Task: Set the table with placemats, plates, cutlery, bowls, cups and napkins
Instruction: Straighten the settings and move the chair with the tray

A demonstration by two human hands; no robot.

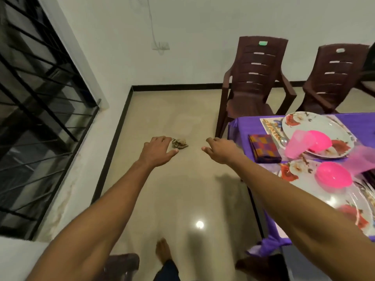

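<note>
Both empty: left hand [157, 152] spread wide, right hand [220, 151] loosely curled, over floor [182, 199]. Folded napkin [263, 148] on tabletop [239, 126] corner beside plate [316, 126]. Probably soft, light, limp; pinch at folded edge, support underneath.

Two plates [324, 126] [357, 211], two pink bowls [320, 141] [333, 177], two chairs [255, 78] [334, 78], one folded napkin [263, 148]

Both arms were stretched out straight in front, bare to the elbow. Left hand [157, 152] was palm-down with fingers loosely spread, right hand [220, 151] half-curled, and neither was gripping a thing. One bare foot [163, 250] showed below.
</note>
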